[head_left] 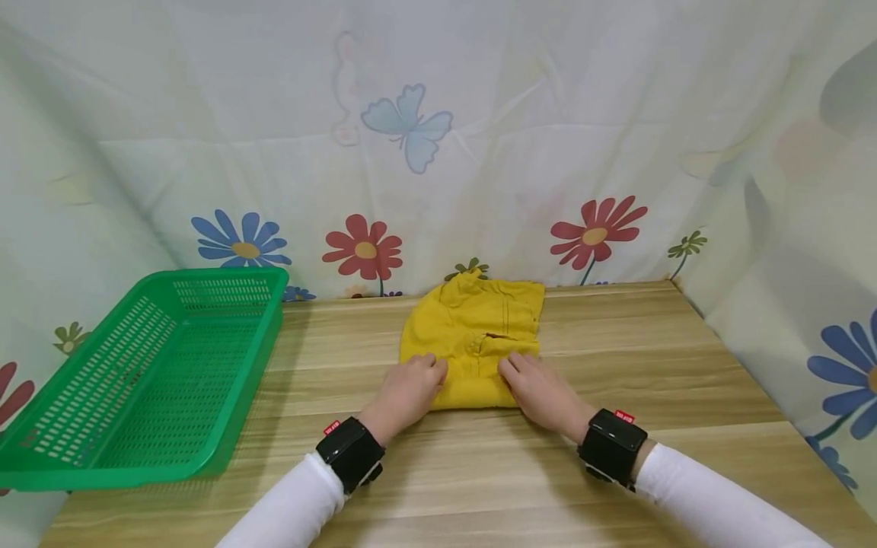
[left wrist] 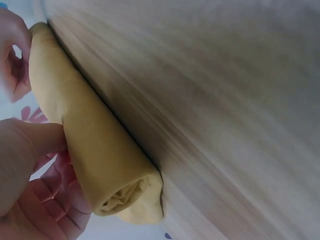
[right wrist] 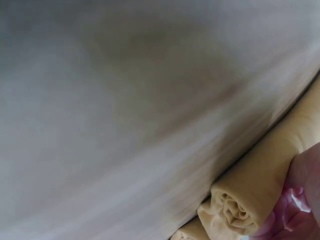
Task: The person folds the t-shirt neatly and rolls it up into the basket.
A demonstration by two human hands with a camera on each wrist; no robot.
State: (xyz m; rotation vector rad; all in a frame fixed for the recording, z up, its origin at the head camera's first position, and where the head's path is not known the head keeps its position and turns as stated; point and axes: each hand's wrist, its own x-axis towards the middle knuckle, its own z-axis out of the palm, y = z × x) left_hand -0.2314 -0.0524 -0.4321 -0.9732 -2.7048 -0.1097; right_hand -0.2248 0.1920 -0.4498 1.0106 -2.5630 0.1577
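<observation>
A yellow garment point(head_left: 473, 327) lies on the wooden table, its near edge wound into a thick roll and its far part flat, with stitched seams and a pocket-like opening. My left hand point(head_left: 412, 387) grips the left part of the roll. In the left wrist view its thumb presses the rolled cloth point(left wrist: 102, 145) while the fingers curl along the other side. Near the right end, my right hand point(head_left: 544, 390) holds the same roll, thumb against it. The spiral end of the rolled cloth point(right wrist: 235, 210) shows in the right wrist view. What kind of garment it is, I cannot tell.
A green plastic basket point(head_left: 236, 396) with slotted walls stands at the table's left side. Behind the wooden table point(head_left: 637, 358) hangs a white curtain point(head_left: 479, 175) printed with flowers and a butterfly. More of that cloth borders the left and right sides.
</observation>
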